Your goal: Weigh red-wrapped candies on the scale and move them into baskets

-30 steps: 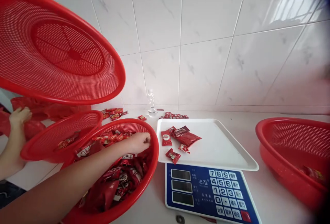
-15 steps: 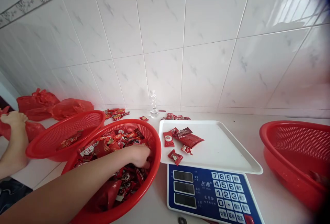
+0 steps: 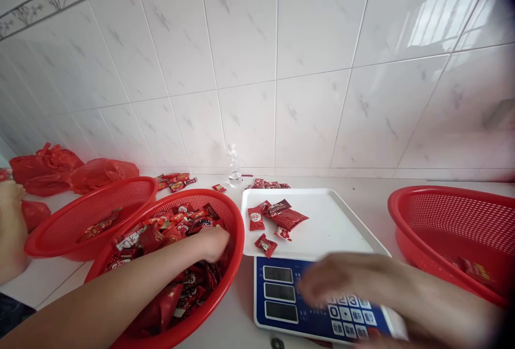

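Note:
My left hand [image 3: 217, 243] reaches down into a red plastic basket [image 3: 238, 252] filled with red-wrapped candies [image 3: 169, 225]. Its fingers are hidden among the wrappers, so their grip does not show. Blurred by motion, my right hand [image 3: 341, 276] hovers over the blue keypad of a weighing scale [image 3: 281, 287]. I cannot make out its fingers or anything in them. On the scale's white tray [image 3: 330, 220] lie a larger flat red packet [image 3: 295, 218], a red square packet [image 3: 256, 218] and several small wrapped candies [image 3: 266, 245].
Left stands another red basket [image 3: 52, 242], holding a few packets, with red plastic bags [image 3: 102, 173] behind and a co-worker's arm [image 3: 11, 231] beside it. A third red basket [image 3: 406, 220] is at right. A clear bottle [image 3: 234, 169] and loose candies [image 3: 175, 181] sit near the wall.
My right hand has come into view from the right, over the scale. My left hand stays in the basket, its fingers now deeper out of sight. The view has shifted slightly right.

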`<state>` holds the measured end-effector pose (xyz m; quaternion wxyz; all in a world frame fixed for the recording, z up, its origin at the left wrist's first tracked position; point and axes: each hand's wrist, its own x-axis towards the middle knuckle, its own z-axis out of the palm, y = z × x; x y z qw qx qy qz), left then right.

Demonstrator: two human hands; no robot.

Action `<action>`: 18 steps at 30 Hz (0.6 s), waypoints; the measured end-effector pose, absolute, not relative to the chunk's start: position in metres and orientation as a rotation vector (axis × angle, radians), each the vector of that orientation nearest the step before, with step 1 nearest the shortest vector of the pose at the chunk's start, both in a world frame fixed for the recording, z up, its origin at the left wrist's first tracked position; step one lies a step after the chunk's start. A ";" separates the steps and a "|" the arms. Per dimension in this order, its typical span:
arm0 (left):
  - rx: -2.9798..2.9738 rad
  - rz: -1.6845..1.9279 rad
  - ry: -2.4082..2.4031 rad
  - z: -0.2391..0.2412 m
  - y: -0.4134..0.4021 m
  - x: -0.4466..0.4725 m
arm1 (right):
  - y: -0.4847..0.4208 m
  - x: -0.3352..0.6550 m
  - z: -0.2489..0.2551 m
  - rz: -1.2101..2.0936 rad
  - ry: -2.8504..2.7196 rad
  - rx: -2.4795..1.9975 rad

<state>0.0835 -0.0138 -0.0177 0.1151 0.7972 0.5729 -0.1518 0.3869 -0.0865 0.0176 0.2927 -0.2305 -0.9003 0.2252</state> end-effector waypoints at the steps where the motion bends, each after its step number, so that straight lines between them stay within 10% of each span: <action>1: 2.315 -0.403 1.692 -0.014 -0.015 0.081 | -0.081 0.379 0.024 0.548 -2.446 -0.752; 18: 2.144 0.400 1.544 0.009 0.012 0.128 | -0.031 0.361 0.025 0.118 -2.057 -1.277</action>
